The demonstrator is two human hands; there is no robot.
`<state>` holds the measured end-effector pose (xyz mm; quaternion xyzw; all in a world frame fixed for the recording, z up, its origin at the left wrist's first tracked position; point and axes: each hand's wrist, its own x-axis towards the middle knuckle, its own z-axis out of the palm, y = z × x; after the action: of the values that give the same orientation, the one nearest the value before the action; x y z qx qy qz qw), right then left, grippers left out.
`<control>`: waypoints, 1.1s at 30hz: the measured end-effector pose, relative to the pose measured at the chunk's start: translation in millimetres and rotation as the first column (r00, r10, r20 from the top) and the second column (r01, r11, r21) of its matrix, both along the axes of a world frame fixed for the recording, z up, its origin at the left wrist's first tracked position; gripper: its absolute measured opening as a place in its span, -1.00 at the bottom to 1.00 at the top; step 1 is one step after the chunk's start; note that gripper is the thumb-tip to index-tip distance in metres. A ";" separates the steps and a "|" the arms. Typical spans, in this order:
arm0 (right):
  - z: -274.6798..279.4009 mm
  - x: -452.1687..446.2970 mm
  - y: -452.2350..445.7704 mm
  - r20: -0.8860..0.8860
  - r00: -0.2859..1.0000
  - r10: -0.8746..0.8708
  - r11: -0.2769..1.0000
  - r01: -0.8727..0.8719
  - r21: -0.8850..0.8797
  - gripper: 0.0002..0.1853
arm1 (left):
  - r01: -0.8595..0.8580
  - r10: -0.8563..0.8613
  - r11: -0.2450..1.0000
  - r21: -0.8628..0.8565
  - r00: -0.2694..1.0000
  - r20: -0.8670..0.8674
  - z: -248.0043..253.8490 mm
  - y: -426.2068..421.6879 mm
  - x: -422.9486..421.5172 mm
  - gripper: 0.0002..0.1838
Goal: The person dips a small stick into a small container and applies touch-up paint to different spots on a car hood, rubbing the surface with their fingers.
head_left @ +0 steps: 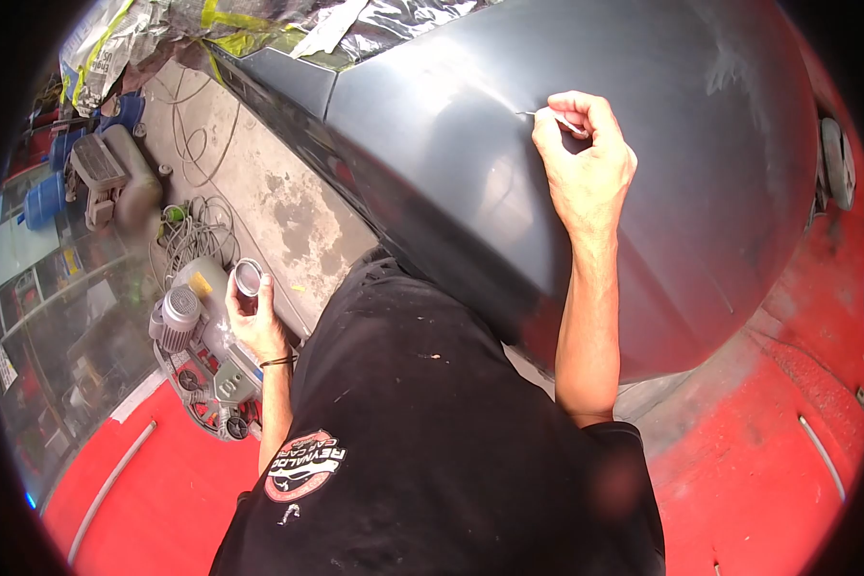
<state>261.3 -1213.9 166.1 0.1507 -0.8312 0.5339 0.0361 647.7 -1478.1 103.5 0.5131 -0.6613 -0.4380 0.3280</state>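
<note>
My right hand (588,173) is closed in a pinch over a dark grey car body panel (442,125). Between its fingers is a thin, pale stick-like tool (525,113), whose fine tip points left, at or just above the panel. Most of the tool is hidden by the fingers, so its exact kind does not show. Down at the left, my left hand (256,326) grips a small round cup (248,278) with greyish contents, its mouth facing up toward me. A dark band circles the left wrist.
An air compressor (206,312) with coiled hoses stands on the floor beyond my left hand. Plastic and paper masking (374,29) with yellow tape covers the car's far part. A glass-fronted cabinet (58,326) is at the left. Red floor (768,461) shows at the right.
</note>
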 end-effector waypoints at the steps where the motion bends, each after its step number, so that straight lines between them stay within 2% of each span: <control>1: -0.5 0.2 0.5 0.007 1.000 -0.002 1.000 0.002 -0.010 -0.80 | 0.002 -0.002 1.000 0.006 1.000 -0.006 0.1 0.7 -0.1 -0.32; 8: 6.0 -1.4 7.7 0.104 0.995 -0.015 0.998 0.021 -0.052 -0.79 | 0.011 -0.011 1.000 0.006 1.000 -0.024 -2.0 0.0 0.2 -0.32; 33: 3.5 -1.5 6.5 0.032 0.999 -0.001 1.000 0.001 0.001 -0.78 | 0.019 -0.019 1.000 -0.005 0.999 -0.044 -5.2 -1.4 0.9 -0.33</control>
<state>259.8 -1207.4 169.6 0.1418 -0.8321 0.5356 0.0231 648.6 -1479.5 98.3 0.4963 -0.6598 -0.4506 0.3397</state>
